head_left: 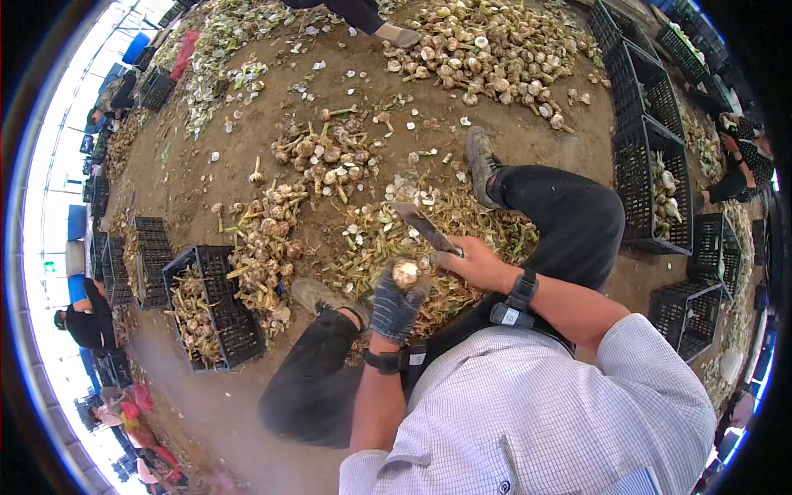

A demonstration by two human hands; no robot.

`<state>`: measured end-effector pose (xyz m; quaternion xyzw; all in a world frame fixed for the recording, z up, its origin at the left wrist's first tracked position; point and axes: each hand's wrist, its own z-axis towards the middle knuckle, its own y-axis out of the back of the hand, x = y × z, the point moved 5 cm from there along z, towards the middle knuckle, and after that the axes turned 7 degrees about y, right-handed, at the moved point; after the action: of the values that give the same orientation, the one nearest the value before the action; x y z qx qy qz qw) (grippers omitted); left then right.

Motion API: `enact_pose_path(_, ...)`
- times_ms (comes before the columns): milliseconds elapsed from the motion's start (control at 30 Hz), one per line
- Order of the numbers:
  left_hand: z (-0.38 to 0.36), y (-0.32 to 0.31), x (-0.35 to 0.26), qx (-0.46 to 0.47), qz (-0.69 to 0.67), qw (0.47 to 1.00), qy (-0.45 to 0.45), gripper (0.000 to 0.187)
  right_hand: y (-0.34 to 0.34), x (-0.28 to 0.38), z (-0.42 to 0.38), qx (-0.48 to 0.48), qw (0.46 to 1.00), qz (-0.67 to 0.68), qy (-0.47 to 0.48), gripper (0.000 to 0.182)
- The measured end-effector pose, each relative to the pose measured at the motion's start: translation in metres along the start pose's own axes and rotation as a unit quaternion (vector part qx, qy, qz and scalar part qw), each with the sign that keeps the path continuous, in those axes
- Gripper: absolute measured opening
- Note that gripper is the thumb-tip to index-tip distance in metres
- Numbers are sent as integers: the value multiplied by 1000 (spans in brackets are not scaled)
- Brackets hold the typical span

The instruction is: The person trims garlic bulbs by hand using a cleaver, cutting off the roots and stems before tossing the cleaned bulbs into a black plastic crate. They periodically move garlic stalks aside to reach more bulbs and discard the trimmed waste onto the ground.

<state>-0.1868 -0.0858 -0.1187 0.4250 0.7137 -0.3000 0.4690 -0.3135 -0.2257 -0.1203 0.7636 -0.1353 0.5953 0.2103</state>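
My left hand (396, 307), in a dark grey work glove, is closed around a garlic bulb (405, 274) whose pale cut side faces up. My bare right hand (476, 265) grips a knife (426, 227) by its handle. Its broad, dirty blade points up and to the left, just above the bulb and apart from it. Beneath both hands lies a heap of cut stems and leaf scraps (375, 256) between my legs. A pile of garlic bulbs with stems (276, 214) lies to the left of my left hand.
A black crate (235, 309) with stemmed garlic stands at my left. Black crates (652, 186) line the right side, one partly filled with garlic. A large garlic pile (495, 54) lies ahead, near another person's foot (400, 35). Other people sit at both edges.
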Motion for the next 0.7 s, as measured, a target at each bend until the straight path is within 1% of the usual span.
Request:
enact_pose_path(33, 0, -4, -6, -3, 88, 994, -68, 42, -5, 7, 0, 2, 1000, 25, 15, 32)
enact_pose_path(100, 3, -10, -5, 18, 100, 994, -42, 45, -15, 20, 1, -2, 995, 89, 41, 33)
enact_pose_path(133, 4, -12, -5, 27, 104, 994, -29, 46, -17, 24, 0, 6, 996, 88, 14, 33)
enact_pose_path(167, 2, -10, -6, 20, 140, 989, -52, 51, -20, 29, -1, 14, 996, 85, -12, 33)
enact_pose_path(200, 1, -11, -8, 24, 123, 991, -50, 53, -21, 31, -2, 23, 995, 83, -39, 33)
enact_pose_path(267, -3, -13, -10, 32, 90, 994, -44, 56, -24, 27, 0, 22, 993, 105, -45, 31)
enact_pose_path(300, 0, -7, 3, 17, -4, 1000, 11, 55, -22, 28, 0, 21, 993, 103, -52, 30)
enact_pose_path(333, 2, -2, 18, 2, -98, 993, 66, 55, -20, 29, 0, 20, 993, 102, -59, 29)
enact_pose_path(367, 4, 3, 30, 10, -180, 978, 109, 53, -15, 35, 2, -1, 1000, 24, 19, 31)
enact_pose_path(400, 4, 5, 31, 11, -260, 954, 151, 51, -11, 41, 3, -23, 994, -54, 97, 33)
enact_pose_path(433, 3, 9, 30, 34, -327, 927, 181, 47, -9, 47, 2, -46, 975, -131, 173, 35)
enact_pose_path(467, 1, 8, 29, 57, -392, 893, 212, 44, -12, 48, 1, -27, 967, -152, 202, 35)
enact_pose_path(500, 4, 5, 22, 124, -130, 977, 117, 37, -17, 51, 1, -8, 958, -173, 230, 35)
enact_pose_path(533, 6, 3, 14, 133, 132, 982, -10, 30, -22, 54, 0, 11, 946, -194, 258, 35)
enact_pose_path(567, 8, 6, 22, 136, 343, 926, -80, 29, -27, 54, -1, 26, 944, -215, 247, 36)
enact_pose_path(600, 9, 5, 27, 131, 535, 821, -147, 27, -26, 58, -3, 15, 949, -202, 243, 34)
enact_pose_path(633, 10, 6, 29, 70, 457, 873, -158, 26, -26, 61, -4, 5, 952, -189, 239, 32)
enact_pose_path(667, 8, 11, 40, 69, 326, 939, -88, 26, -25, 62, -5, -4, 956, -177, 235, 31)
enact_pose_path(700, -1, 7, 13, 66, 185, 980, -16, 25, -22, 58, -5, -6, 959, -181, 218, 30)
